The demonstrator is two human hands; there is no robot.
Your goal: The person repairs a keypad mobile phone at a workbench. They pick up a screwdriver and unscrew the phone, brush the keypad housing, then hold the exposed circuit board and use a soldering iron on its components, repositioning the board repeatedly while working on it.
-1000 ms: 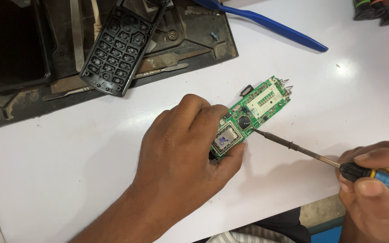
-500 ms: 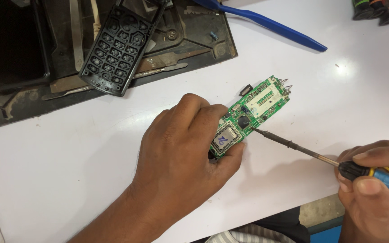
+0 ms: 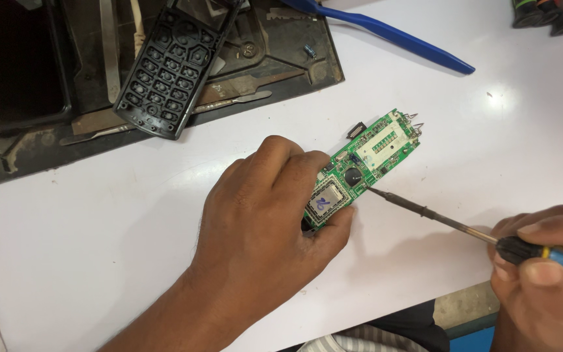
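A small green circuit board (image 3: pixel 369 160) lies on the white table (image 3: pixel 99 234), slanting up to the right. My left hand (image 3: pixel 265 208) grips its lower end, with the thumb pressed under a square metal shield on the board. My right hand (image 3: pixel 545 274) holds a soldering iron (image 3: pixel 438 218) with a blue and black handle. The iron's thin tip touches the board's right edge, just below a round black part.
A black tray (image 3: pixel 27 156) at the top left holds a dark keypad cover (image 3: pixel 174 65) and metal strips. A blue tool handle (image 3: pixel 392 36) lies at the top. Dark tool ends (image 3: pixel 552 13) poke in at the top right corner.
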